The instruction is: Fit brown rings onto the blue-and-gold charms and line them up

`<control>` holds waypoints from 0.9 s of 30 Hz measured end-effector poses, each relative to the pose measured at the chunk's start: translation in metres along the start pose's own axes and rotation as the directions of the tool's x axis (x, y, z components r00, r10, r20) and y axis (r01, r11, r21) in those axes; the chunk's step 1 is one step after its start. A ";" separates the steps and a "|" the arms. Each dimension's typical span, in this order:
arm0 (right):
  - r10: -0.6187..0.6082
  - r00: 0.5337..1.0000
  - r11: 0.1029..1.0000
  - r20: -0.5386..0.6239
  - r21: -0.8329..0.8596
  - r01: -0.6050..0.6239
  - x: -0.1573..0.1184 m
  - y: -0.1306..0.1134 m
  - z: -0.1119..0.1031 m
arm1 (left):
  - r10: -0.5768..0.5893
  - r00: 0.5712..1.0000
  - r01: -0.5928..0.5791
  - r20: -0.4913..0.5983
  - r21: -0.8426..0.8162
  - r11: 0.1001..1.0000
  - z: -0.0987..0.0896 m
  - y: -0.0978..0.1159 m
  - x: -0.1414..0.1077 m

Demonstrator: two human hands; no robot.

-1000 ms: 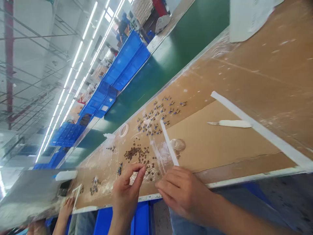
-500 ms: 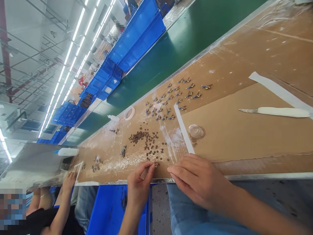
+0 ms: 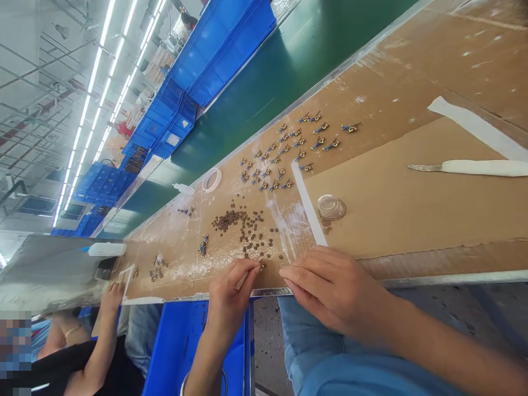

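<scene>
Near the front edge of the bench, my left hand (image 3: 231, 287) pinches a small painted figurine (image 3: 261, 266) between thumb and index finger; only a bit of it shows past the fingertips. My right hand (image 3: 324, 286) is just to its right, thumb and fingers pressed together, and whatever they may hold is too small or hidden. Beyond my hands lies a loose pile of small brown round pieces (image 3: 229, 220), some scattered towards me. Farther back, several blue-and-tan figurines (image 3: 284, 148) lie in rough rows. Another figurine cluster (image 3: 203, 245) is left of the pile.
A clear round dish (image 3: 330, 207) and a white-handled knife (image 3: 474, 168) lie on cardboard (image 3: 396, 220) at right. A tape roll (image 3: 212, 180) and white bottle (image 3: 183, 188) are behind the pile. Blue crates (image 3: 223, 49) border the green belt (image 3: 256, 88). A co-worker's hand (image 3: 112, 297) is at left.
The view has shifted slightly, so the bench things appear higher and a little left. Both hands keep their pinches close together, with the figurine still at my left fingertips.
</scene>
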State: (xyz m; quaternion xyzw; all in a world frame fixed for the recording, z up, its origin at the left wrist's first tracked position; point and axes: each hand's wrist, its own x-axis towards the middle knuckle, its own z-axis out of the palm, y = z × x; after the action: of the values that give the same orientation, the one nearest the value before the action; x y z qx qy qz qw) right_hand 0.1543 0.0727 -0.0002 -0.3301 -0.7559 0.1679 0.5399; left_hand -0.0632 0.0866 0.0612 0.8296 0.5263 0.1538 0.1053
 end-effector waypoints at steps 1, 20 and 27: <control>0.001 1.000 1.000 0.005 0.000 -0.001 0.000 0.000 0.000 | 0.005 1.000 -0.005 0.003 0.002 1.000 0.000 0.000 0.001; 0.008 1.000 1.000 0.014 -0.011 -0.008 0.001 0.000 -0.002 | 0.030 0.998 -0.032 0.054 0.033 0.999 -0.001 0.004 0.005; 0.011 1.000 1.000 0.023 -0.006 -0.010 0.000 0.001 -0.003 | 0.042 0.996 -0.047 0.077 0.070 0.996 -0.001 0.005 0.008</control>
State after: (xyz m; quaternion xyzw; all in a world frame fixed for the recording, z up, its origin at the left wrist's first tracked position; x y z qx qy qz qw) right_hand 0.1573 0.0731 0.0002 -0.3337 -0.7607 0.1722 0.5294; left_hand -0.0558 0.0915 0.0646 0.8496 0.5085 0.1056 0.0918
